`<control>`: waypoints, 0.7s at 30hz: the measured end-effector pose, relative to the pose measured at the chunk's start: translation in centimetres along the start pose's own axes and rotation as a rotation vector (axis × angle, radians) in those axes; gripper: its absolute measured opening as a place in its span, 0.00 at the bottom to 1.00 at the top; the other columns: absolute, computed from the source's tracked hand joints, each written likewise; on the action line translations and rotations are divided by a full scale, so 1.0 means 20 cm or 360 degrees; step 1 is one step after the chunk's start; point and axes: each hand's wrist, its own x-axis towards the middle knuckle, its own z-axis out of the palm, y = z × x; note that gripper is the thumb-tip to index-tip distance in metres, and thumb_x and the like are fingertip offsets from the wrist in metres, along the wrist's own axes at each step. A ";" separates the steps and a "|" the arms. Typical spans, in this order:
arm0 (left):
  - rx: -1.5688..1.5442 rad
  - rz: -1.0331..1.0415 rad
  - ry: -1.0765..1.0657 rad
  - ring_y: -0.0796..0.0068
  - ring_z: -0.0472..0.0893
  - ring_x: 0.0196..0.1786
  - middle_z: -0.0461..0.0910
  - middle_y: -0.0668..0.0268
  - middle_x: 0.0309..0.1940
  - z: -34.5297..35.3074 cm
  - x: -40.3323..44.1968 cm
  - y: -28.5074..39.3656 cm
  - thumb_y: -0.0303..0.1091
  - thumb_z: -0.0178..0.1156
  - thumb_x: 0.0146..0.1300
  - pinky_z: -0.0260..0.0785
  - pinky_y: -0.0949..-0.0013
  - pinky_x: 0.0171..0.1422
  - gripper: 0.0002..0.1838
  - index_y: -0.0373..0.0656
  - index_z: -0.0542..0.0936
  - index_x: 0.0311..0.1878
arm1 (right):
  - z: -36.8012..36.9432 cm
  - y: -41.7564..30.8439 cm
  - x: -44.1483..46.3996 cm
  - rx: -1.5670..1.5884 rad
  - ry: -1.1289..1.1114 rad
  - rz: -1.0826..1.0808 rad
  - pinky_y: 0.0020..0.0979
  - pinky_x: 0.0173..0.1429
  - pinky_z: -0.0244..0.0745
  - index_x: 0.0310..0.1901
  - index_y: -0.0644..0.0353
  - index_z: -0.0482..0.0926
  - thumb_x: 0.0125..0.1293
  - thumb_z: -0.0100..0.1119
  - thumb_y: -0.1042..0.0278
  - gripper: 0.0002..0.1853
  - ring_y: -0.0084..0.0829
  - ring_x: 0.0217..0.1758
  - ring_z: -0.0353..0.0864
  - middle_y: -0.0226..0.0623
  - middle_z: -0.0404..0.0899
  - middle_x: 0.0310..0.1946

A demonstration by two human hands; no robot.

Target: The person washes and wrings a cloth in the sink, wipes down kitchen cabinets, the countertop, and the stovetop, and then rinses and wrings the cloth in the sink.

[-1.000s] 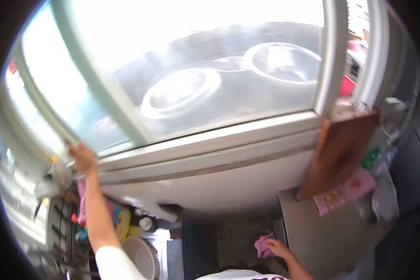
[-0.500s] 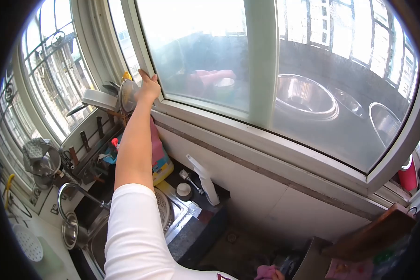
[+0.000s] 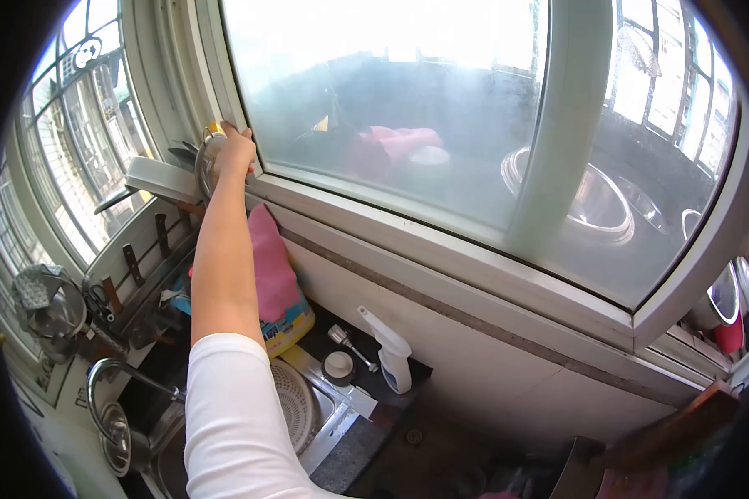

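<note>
My left hand point(image 3: 237, 151) reaches up to the left side of the sliding window, its fingers closed round the upright edge of the window frame point(image 3: 240, 100). Just left of it are a round lid and a yellow item, partly hidden by the hand. The misted glass pane point(image 3: 374, 108) spreads to the right of my hand. Below my forearm lies a pink cloth point(image 3: 270, 270) against a yellow and blue packet point(image 3: 290, 328). My right hand is not visible. A scrap of pink shows at the bottom edge, too dark to make out further.
A faucet point(image 3: 100, 391) arches over the sink at lower left, with a metal pot point(image 3: 125, 445) beside it. Knives point(image 3: 131, 262) hang on the left rack. A white spray bottle point(image 3: 394, 362) stands by the wall. Metal basins point(image 3: 595, 204) show beyond the glass.
The view has swung left from the first frame. The window's wide upright now overlaps a basin it stood left of half a second ago. The right hand with the pink cloth has left view.
</note>
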 end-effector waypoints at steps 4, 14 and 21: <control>-0.0151 0.0067 0.0142 0.71 0.78 0.23 0.80 0.58 0.33 0.05 0.01 -0.04 0.48 0.39 0.66 0.68 0.65 0.34 0.34 0.50 0.39 0.70 | 0.07 -0.20 -0.01 -0.0219 0.0116 -0.0209 0.27 0.37 0.75 0.40 0.59 0.77 0.64 0.49 0.65 0.10 0.29 0.35 0.79 0.36 0.79 0.37; -0.1565 0.0387 -0.1206 0.82 0.74 0.30 0.75 0.66 0.35 0.14 -1.43 -0.67 0.42 0.47 0.67 0.69 0.78 0.36 0.22 0.42 0.65 0.60 | 0.65 -1.48 -0.06 0.0981 -0.0683 -0.0366 0.32 0.59 0.62 0.54 0.65 0.67 0.63 0.46 0.73 0.18 0.30 0.54 0.70 0.35 0.73 0.49; -0.2529 -0.0719 -0.2161 0.66 0.66 0.60 0.64 0.61 0.60 -0.15 -2.28 -1.35 0.66 0.35 0.61 0.55 0.62 0.66 0.40 0.43 0.56 0.66 | 1.38 -1.70 -0.09 0.1143 -0.1543 0.0079 0.34 0.59 0.64 0.58 0.58 0.63 0.65 0.44 0.67 0.20 0.30 0.56 0.69 0.35 0.71 0.51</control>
